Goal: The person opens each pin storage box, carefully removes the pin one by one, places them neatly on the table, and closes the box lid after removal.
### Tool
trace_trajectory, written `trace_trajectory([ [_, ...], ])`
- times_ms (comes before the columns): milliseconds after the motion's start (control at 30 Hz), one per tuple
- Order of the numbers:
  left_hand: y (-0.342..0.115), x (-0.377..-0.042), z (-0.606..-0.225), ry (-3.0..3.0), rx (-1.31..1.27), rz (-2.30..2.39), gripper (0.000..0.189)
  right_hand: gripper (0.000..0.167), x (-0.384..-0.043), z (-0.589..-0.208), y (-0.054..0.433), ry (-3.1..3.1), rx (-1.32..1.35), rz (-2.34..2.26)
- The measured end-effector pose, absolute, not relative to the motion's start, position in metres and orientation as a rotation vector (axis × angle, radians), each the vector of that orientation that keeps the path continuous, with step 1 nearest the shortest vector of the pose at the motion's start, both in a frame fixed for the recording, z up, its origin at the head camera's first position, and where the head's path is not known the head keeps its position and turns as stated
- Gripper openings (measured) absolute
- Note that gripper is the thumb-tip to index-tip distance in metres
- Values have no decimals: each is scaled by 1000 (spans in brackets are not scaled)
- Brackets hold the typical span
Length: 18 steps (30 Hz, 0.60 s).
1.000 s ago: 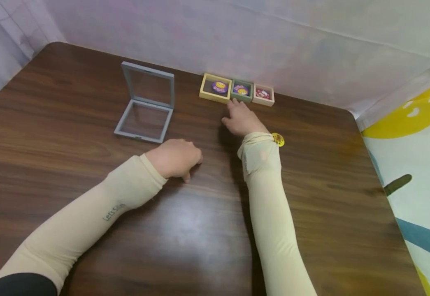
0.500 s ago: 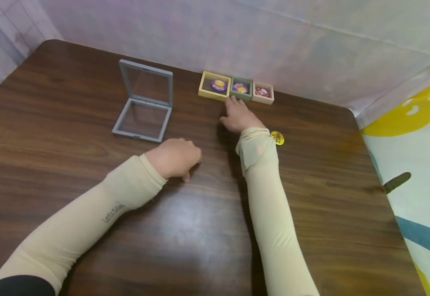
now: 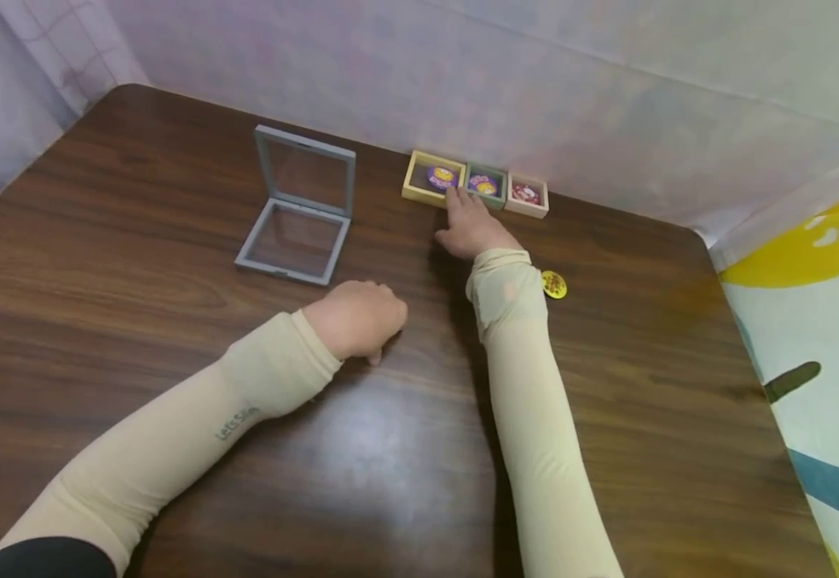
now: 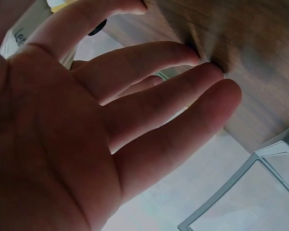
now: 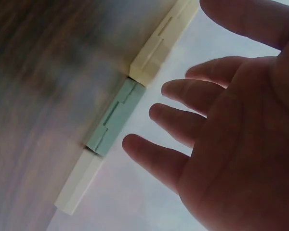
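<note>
In the head view three small boxes stand side by side: yellow [image 3: 422, 197], green [image 3: 494, 202] and pale pink [image 3: 526, 210]. Purple-and-yellow round badges [image 3: 442, 177] lie in the yellow and green ones, a red badge [image 3: 526, 194] in the pink. My right hand [image 3: 478, 229] reaches toward the join of the yellow and green boxes, its fingers loosely extended. In the right wrist view those fingers look apart from the boxes and hold nothing. My left hand [image 3: 357, 319] rests on the table, holding nothing, its fingers slightly bent with fingertips at the wood in the left wrist view.
An open grey hinged frame [image 3: 282, 274] with clear panes stands beyond the left hand, its lid upright. A loose yellow badge [image 3: 554, 284] lies beside the right wrist. The brown table [image 3: 137, 305] backs onto a pale curtain [image 3: 361, 72].
The head view has shifted slightly, so the scene sits a little lower and further right. My right fingertips have moved slightly left relative to the boxes. The left hand stays in place.
</note>
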<state>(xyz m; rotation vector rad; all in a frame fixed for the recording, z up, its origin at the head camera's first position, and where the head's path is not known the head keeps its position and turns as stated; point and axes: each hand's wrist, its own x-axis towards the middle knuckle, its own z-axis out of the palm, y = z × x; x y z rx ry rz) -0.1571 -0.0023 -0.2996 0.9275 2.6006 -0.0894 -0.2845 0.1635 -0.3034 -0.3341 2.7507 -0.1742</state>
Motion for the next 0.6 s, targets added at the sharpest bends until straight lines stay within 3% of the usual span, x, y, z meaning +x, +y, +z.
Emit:
trace_trajectory([
  [300,1,-160,-300,2615,933,-58,24,68,-288,-303,168,2733,-362,-141],
  [600,0,-158,-300,2604,947,-20,22,63,-262,-293,165,2718,-334,-165],
])
